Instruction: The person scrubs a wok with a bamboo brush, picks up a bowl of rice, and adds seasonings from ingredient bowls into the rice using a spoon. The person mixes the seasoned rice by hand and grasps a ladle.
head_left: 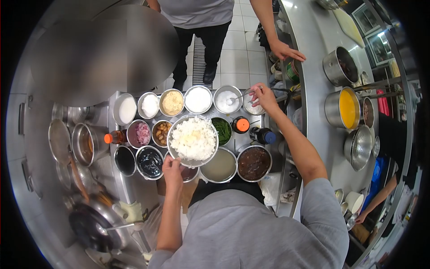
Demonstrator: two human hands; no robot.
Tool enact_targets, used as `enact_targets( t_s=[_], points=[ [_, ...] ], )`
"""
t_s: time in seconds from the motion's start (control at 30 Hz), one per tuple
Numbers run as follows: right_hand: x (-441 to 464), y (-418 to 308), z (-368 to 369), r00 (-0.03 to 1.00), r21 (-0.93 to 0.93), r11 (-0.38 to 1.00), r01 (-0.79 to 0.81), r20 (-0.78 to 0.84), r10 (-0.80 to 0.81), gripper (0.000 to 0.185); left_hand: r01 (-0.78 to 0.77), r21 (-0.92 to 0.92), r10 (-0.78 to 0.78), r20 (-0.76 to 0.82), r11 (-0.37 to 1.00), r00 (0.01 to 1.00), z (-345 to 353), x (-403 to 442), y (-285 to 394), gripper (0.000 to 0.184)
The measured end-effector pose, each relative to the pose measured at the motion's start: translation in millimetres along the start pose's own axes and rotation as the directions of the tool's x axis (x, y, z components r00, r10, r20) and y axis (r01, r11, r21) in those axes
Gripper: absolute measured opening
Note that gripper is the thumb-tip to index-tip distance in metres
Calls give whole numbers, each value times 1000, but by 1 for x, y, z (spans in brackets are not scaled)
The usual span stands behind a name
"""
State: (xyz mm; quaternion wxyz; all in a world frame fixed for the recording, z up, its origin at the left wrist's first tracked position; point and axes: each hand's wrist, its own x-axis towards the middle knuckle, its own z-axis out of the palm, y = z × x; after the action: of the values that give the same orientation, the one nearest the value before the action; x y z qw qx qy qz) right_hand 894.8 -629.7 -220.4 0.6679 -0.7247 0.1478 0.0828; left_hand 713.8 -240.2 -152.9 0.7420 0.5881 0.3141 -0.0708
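Observation:
My left hand (172, 171) grips the near rim of a metal bowl (195, 164) heaped with white rice (193, 138); a pale yellowish patch shows on top. With its fingers closed, my right hand (264, 97) pinches the handle of a metal spoon (237, 97). The spoon's bowl sits in a round container of white granules (222, 106). Beside it, below my right hand, is another container of white contents (251, 107), partly covered by the hand. Chopped greens (221, 130) lie in a container to the right of the rice, next to an orange-capped bottle (242, 124).
Tubs of white powder (198, 99), yellow powder (172, 102), chopped pink pieces (142, 133), brown pieces (161, 132) and dark sauce (254, 163) surround the rice bowl. A co-worker's hand (286, 50) rests on the right counter's edge. Pots (342, 107) stand on that counter.

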Motion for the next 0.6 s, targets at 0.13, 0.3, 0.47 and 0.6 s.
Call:
enact_targets(
  t_s=[0.13, 0.3, 0.47, 0.6],
  points=[
    [-6, -22, -14, 998, 134, 990, -52, -30, 56, 19, 5, -39, -5, -6, 999, 1000, 9, 14, 0, 16],
    [-47, -95, -4, 997, 258, 963, 79, -5, -81, 22, -45, -27, 46, 25, 999, 999, 25, 33, 10, 12],
    [-93, -153, 33, 906, -65, 911, 408, 154, -395, 17, -122, 31, 120, 53, 992, 991, 43, 62, 6, 17],
    [-105, -173, 48, 668, -463, 655, 598, -164, -726, 15, -91, -97, 108, 194, 991, 975, 43, 74, 1, 14]
  ],
)
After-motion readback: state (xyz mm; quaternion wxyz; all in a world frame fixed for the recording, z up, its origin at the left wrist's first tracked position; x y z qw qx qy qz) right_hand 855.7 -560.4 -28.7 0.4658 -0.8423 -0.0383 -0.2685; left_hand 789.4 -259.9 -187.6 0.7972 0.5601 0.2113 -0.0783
